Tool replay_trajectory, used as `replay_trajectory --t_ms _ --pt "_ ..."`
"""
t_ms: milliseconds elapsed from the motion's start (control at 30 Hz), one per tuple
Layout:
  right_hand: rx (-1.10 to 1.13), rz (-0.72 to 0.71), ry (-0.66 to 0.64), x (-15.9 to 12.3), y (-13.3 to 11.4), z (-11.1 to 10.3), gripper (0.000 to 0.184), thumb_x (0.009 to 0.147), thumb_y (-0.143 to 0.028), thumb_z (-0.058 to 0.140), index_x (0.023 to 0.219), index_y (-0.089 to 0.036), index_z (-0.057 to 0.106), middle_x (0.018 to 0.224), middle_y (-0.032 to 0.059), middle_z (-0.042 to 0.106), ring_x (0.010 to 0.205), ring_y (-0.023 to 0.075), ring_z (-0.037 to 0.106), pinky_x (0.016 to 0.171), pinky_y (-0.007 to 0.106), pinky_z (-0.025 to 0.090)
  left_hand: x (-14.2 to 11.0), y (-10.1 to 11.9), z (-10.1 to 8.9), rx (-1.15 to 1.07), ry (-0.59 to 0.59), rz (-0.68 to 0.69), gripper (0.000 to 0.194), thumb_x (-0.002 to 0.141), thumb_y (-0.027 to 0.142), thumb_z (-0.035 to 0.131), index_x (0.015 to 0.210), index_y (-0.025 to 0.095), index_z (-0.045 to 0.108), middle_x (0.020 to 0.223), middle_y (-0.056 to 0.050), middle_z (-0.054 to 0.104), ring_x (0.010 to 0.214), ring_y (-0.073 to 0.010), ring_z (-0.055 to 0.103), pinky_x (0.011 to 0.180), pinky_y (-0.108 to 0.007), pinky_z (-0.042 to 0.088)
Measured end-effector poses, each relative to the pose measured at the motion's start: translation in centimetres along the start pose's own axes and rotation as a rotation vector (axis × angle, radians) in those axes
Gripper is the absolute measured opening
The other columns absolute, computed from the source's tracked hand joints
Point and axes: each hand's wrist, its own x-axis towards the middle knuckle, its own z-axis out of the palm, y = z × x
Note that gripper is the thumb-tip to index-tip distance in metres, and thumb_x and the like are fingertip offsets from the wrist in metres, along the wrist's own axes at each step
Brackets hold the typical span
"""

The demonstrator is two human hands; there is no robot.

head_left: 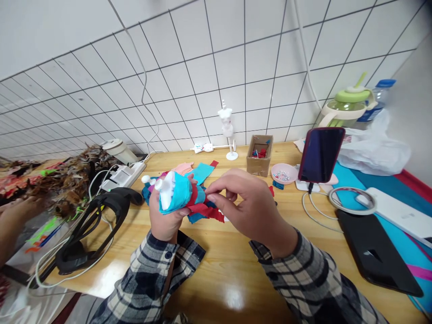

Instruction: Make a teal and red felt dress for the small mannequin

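Note:
My left hand (pixel 165 220) is closed around a small white doll form wrapped in blue cloth (pixel 175 193), held above the wooden table (pixel 216 256). My right hand (pixel 249 202) pinches the red fabric piece (pixel 205 209) that hangs from the wrapped form, thumb and fingers pressed together at its edge. Loose scraps of blue, pink and red cloth (pixel 199 171) lie on the table just behind my hands.
A white mini mannequin on a stand (pixel 227 128), a cardboard box (pixel 259 155), a pink bead dish (pixel 284 173) and a propped phone (pixel 320 155) stand behind. A black headset (pixel 91 229) and power strip (pixel 123 175) lie left. Another person's hand (pixel 16 216) works over feathers at far left.

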Motion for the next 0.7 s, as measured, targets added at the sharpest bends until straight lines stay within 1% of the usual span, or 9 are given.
replay_trajectory --t_ms 167,233,367,433,500,567,633,667,700 --pt "-0.033 -0.029 -0.094 -0.4 0.0 0.6 0.009 0.086 -0.021 0.062 0.085 -0.019 0.07 0.08 0.0 0.067 0.075 0.0118 0.056 0.07 0.025 0.041 -0.4 -0.1 1.2 -0.017 0.078 0.043 0.071 0.045 0.056 0.086 0.103 0.02 0.067 0.093 -0.008 0.072 0.091 -0.0289 0.069 0.088 -0.043 0.055" --pt "-0.026 -0.019 -0.234 -0.6 0.0 0.2 0.01 0.086 -0.024 0.062 0.086 -0.02 0.071 0.079 -0.0004 0.068 0.074 0.0118 0.056 0.068 0.025 0.04 -0.5 0.1 1.8 -0.017 0.127 0.06 0.064 0.047 0.058 0.084 0.095 0.018 0.068 0.086 -0.006 0.072 0.087 -0.0266 0.07 0.088 -0.041 0.055" --pt "0.038 0.051 -0.636 -0.8 0.1 -0.9 0.016 0.084 -0.022 0.064 0.096 -0.022 0.074 0.076 -0.002 0.069 0.065 0.0091 0.056 0.063 0.023 0.039 -0.4 0.1 2.2 -0.052 0.171 0.051 0.052 0.054 0.062 0.079 0.08 0.017 0.07 0.08 -0.005 0.072 0.082 -0.0247 0.07 0.089 -0.041 0.055" --pt "0.043 0.116 -0.695 -0.7 0.2 -1.5 0.02 0.084 -0.023 0.064 0.101 -0.023 0.074 0.076 -0.0014 0.07 0.061 0.0083 0.055 0.061 0.022 0.039 -0.3 -0.4 1.9 -0.118 0.197 -0.019 0.055 0.054 0.064 0.078 0.084 0.018 0.07 0.084 -0.006 0.073 0.083 -0.0244 0.07 0.088 -0.041 0.055" --pt "0.009 0.184 -0.637 -0.4 0.5 -2.3 0.02 0.085 -0.028 0.063 0.101 -0.022 0.074 0.076 -0.0004 0.071 0.06 0.0085 0.056 0.06 0.022 0.039 -0.2 -1.3 1.4 -0.211 0.243 -0.135 0.061 0.053 0.066 0.078 0.093 0.02 0.069 0.088 -0.006 0.073 0.085 -0.0239 0.07 0.087 -0.041 0.055" --pt "-0.076 0.221 -0.522 -0.1 1.0 -3.4 0.019 0.086 -0.032 0.061 0.097 -0.022 0.075 0.073 -0.0003 0.07 0.059 0.0092 0.056 0.058 0.022 0.039 0.0 -2.4 0.6 -0.326 0.267 -0.254 0.063 0.053 0.066 0.077 0.096 0.021 0.068 0.088 -0.004 0.073 0.084 -0.0229 0.07 0.085 -0.04 0.056" --pt "-0.246 0.257 -0.324 -0.4 2.1 -4.6 0.02 0.088 -0.032 0.058 0.09 -0.021 0.074 0.073 0.0009 0.07 0.059 0.0105 0.056 0.057 0.023 0.038 0.2 -3.3 -0.3 -0.447 0.28 -0.338 0.061 0.053 0.065 0.078 0.097 0.024 0.067 0.088 -0.002 0.073 0.083 -0.0215 0.07 0.081 -0.039 0.057" --pt "-0.337 0.285 -0.197 -1.0 2.9 -5.1 0.021 0.088 -0.032 0.057 0.09 -0.02 0.074 0.075 0.0018 0.07 0.059 0.0115 0.056 0.056 0.024 0.038 0.2 -3.8 -0.8 -0.5 0.281 -0.374 0.06 0.053 0.065 0.078 0.096 0.024 0.067 0.088 -0.001 0.073 0.082 -0.0212 0.07 0.079 -0.038 0.058" --pt "-0.411 0.322 -0.114 -1.8 3.8 -5.5 0.023 0.089 -0.034 0.056 0.092 -0.02 0.073 0.078 0.0025 0.071 0.059 0.0121 0.056 0.056 0.024 0.039 0.1 -4.2 -1.4 -0.547 0.282 -0.41 0.061 0.052 0.065 0.078 0.095 0.024 0.067 0.088 -0.002 0.073 0.082 -0.0214 0.07 0.077 -0.037 0.058"
